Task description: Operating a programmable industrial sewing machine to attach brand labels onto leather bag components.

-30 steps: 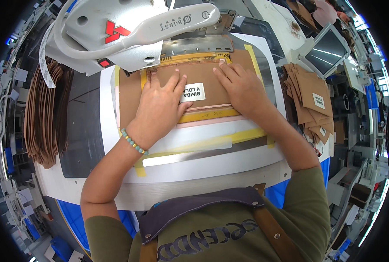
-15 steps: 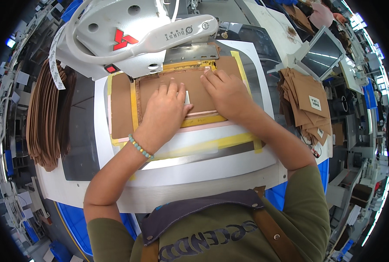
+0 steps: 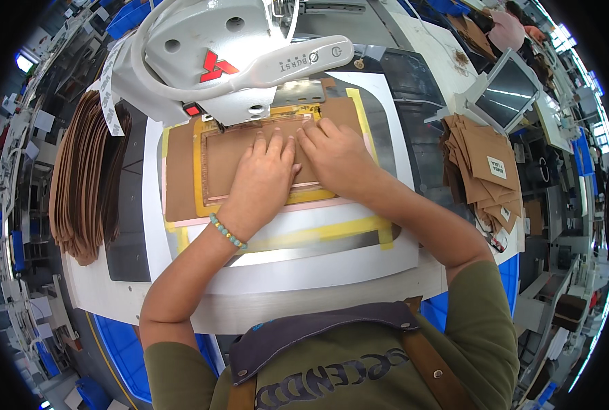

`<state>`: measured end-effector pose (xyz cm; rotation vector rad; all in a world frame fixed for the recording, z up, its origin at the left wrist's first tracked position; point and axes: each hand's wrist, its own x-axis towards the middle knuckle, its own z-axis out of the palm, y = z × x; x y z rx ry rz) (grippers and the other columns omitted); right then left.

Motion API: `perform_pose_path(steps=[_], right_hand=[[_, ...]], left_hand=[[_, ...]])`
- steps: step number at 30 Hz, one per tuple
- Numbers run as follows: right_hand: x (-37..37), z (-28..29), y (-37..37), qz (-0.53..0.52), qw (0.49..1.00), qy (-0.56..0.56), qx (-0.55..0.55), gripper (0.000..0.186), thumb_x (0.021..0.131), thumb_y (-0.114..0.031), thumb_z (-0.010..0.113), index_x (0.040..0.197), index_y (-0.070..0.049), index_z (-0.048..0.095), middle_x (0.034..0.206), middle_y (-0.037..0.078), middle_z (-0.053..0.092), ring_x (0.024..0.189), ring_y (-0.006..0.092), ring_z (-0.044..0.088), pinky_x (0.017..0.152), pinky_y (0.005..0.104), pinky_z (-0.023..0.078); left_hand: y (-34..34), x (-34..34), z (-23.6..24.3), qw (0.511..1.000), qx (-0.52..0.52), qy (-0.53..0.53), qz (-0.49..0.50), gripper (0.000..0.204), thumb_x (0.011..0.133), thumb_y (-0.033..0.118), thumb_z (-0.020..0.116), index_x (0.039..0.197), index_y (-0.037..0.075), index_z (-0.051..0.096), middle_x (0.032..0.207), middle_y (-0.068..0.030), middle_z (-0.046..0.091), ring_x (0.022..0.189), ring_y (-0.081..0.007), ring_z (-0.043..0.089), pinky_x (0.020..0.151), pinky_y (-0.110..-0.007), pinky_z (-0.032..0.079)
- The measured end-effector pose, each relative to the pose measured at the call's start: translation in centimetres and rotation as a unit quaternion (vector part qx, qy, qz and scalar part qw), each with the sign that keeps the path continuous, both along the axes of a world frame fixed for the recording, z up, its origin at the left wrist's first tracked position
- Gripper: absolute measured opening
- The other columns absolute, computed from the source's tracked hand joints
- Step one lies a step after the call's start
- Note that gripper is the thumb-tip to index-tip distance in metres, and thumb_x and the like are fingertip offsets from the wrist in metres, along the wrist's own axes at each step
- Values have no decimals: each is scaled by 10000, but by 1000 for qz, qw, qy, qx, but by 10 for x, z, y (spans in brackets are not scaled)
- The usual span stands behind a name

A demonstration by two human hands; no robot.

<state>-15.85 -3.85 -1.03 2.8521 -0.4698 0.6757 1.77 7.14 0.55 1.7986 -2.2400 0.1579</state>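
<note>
Brown panel [image 3: 224, 157], flat inside a yellow frame [image 3: 200, 171], lies under the left hand [image 3: 262, 179] and right hand [image 3: 340, 156], both palm-down, fingers slightly apart, pinching nothing visible. Uneven pressure could skew it or lift an edge (its right end is covered, so seating there is hard to judge). Farther out, the white machine head [image 3: 181, 67] overhangs the frame's upper edge, where straying fingertips could catch.

Before me, a white metal machine [image 3: 178, 29] bears a red three-armed emblem [image 3: 218, 66]; its long white plastic arm [image 3: 267, 70], dark lettering. Black print marks a white rectangular label [image 3: 496, 167] on flat brown pieces [image 3: 479, 145] at my right. Dark letters [image 3: 332, 377] cross my olive shirt [image 3: 482, 311].
</note>
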Motion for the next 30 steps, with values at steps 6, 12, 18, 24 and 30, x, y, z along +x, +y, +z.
perform_pose_path(steps=[6, 12, 18, 24, 30], right_hand=[[20, -2, 8, 2, 999, -26, -20, 203, 799, -156, 687, 955, -30, 723, 973, 83, 666, 1010, 243, 611, 673, 340, 471], [38, -1, 15, 3, 1000, -16, -26, 253, 803, -182, 706, 984, -8, 742, 952, 88, 670, 996, 241, 620, 685, 353, 495], [54, -4, 21, 9, 1000, -14, -20, 260, 812, -192, 706, 983, 0, 749, 977, 108, 690, 993, 247, 627, 696, 359, 509], [57, 4, 23, 38, 997, -39, -50, 234, 831, -198, 717, 948, 2, 755, 1092, 137, 721, 997, 251, 653, 736, 352, 537], [8, 36, 21, 26, 990, -37, 134, 340, 936, -188, 701, 1215, 6, 720, 1234, 123, 723, 1096, 282, 671, 929, 390, 567]], left_hand=[[5, 11, -1, 1000, -3, 14, 1, 433, 1030, 183, 626, 1379, -70, 594, 1426, -262, 584, 1297, -430, 576, 1079, -481, 491], [12, 21, -1, 999, -14, 31, 9, 403, 1002, 138, 644, 1341, -76, 607, 1414, -235, 612, 1296, -394, 590, 1068, -479, 505], [20, 35, -5, 999, -35, 19, 17, 399, 999, 138, 643, 1344, -59, 613, 1426, -216, 615, 1296, -395, 594, 1063, -481, 506], [26, 45, -5, 999, -34, 10, 31, 403, 995, 139, 649, 1358, -35, 617, 1423, -188, 624, 1304, -376, 596, 1071, -472, 499], [39, 63, 5, 998, 13, 65, 8, 386, 997, 175, 648, 1335, -10, 650, 1443, -166, 621, 1344, -350, 578, 1098, -462, 482]])
